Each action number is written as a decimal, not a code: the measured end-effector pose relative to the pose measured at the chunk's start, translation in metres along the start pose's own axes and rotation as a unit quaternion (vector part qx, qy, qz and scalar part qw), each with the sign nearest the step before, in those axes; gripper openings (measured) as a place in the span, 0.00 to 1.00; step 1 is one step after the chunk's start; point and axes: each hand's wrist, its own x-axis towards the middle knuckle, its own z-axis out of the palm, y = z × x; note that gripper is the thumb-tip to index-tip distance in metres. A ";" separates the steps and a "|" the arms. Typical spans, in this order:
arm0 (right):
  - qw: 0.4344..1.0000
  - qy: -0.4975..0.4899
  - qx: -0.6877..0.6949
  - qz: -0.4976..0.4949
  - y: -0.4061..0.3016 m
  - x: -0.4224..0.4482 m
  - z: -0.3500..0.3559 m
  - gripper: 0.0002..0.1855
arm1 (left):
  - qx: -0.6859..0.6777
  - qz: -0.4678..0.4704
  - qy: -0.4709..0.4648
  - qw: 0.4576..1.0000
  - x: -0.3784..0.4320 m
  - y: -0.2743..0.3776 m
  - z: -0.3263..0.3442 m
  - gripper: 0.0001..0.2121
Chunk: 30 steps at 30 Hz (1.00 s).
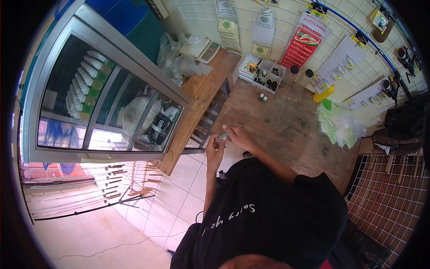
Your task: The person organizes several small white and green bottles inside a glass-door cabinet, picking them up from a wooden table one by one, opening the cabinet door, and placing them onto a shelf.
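Note:
In front of my chest, near the edge of a worn wooden table (282, 117), my two hands meet at a small green object (223, 136). My left hand (215, 150) pinches it from below with fingers curled. Its other end is in the fingers of my right hand (239, 137), which partly cover it. The object is too small and too hidden to name surely; it looks like a little bottle or packet. Farther back on the tabletop stand two small bottles (263, 97) with white caps, apart from my hands.
A white compartment organizer (262, 74) holds small parts at the back. Green packets (336, 124) and a yellow bottle (324, 94) lie to the right. At left are a glass-fronted cabinet (100, 101), a wooden bench (198, 101) and a digital scale (205, 52). Wire grid (386, 198) flanks the right.

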 end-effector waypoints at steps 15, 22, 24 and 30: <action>0.996 -0.047 0.059 0.058 -0.068 -0.019 0.036 0.31 | -0.099 -0.057 -0.044 0.992 -0.024 0.005 -0.046 0.24; 1.000 -0.007 0.003 -0.019 -0.103 -0.026 0.038 0.22 | -0.262 -0.155 -0.027 0.952 -0.031 0.023 -0.057 0.20; 0.999 0.002 -0.001 -0.052 -0.103 -0.025 0.040 0.21 | -0.318 -0.200 -0.026 0.926 -0.032 0.027 -0.060 0.17; 0.984 0.040 -0.025 -0.172 -0.110 -0.028 0.046 0.20 | -0.366 -0.247 -0.034 0.897 -0.036 0.030 -0.068 0.16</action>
